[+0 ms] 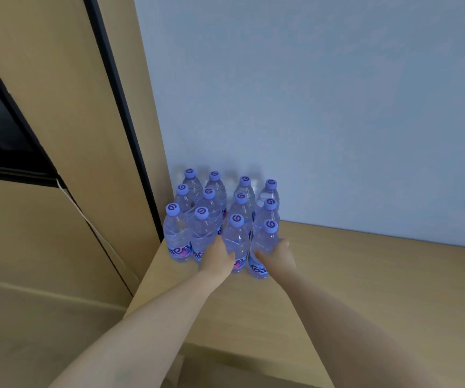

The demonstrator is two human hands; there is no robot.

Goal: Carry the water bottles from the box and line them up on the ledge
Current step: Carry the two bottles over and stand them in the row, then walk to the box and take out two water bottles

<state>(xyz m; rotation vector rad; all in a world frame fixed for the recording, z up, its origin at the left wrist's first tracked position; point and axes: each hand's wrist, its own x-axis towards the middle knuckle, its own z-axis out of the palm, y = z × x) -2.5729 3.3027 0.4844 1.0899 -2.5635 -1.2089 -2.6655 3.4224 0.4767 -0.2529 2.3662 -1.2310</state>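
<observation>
Several clear water bottles with purple caps stand upright in rows on a wooden ledge, packed into the corner by the wall. My left hand grips the front bottle of the third column around its lower body. My right hand grips the front right bottle the same way. Both bottles stand on the ledge in line with the front row. The box is out of view.
A tall wooden cabinet panel with a dark strip closes off the left side of the ledge. A pale wall runs behind the bottles. The ledge stretches bare to the right of the bottles. Its front edge drops off below my forearms.
</observation>
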